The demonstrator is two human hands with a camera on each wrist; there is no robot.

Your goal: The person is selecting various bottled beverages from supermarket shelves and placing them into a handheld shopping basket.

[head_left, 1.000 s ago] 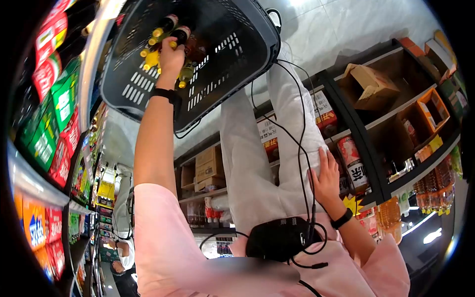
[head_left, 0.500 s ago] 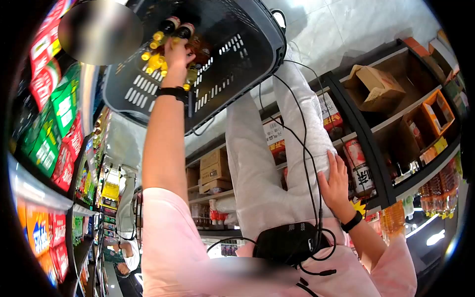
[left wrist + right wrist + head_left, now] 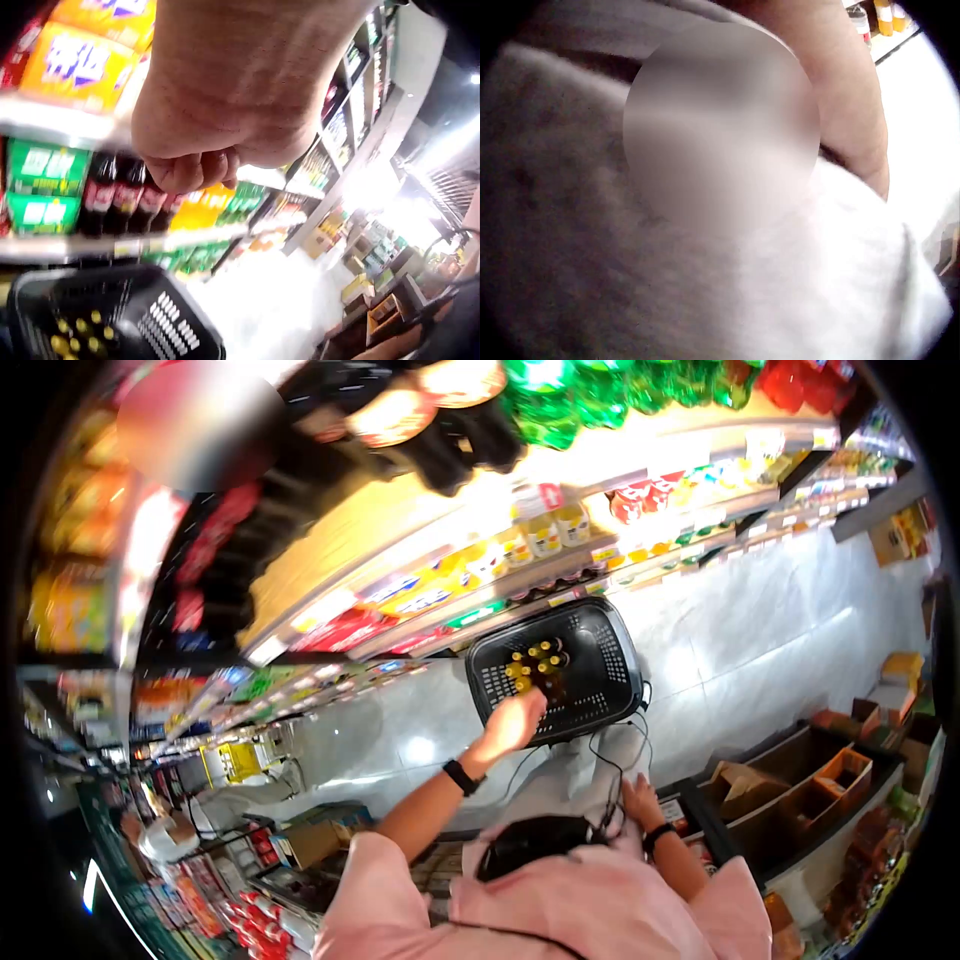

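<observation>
My left hand (image 3: 517,722), with a black band on its wrist, hovers over the near rim of a black slotted shopping basket (image 3: 605,672). Several bottles with yellow caps (image 3: 526,668) cluster inside the basket, at its left half. In the left wrist view, the fingers of the left hand (image 3: 217,154) are curled in toward the palm, with no object showing in them; the basket (image 3: 142,296) appears below. My right hand (image 3: 640,802) rests on the light trousers over my thigh. The right wrist view holds mostly pale cloth and bare skin (image 3: 847,97).
Ahead, a shelf carries large dark cola bottles (image 3: 450,445) and green bottles (image 3: 600,395), with yellow-labelled bottles (image 3: 540,532) lower down. Shelving with cardboard boxes (image 3: 750,785) stands at the right. A cable (image 3: 612,775) runs along my leg. Another person (image 3: 170,835) is at the left.
My left hand has drawn back from among the bottles toward the basket's near rim. The head view has swung up and away, so shelves now fill its top. The right hand stays on the thigh.
</observation>
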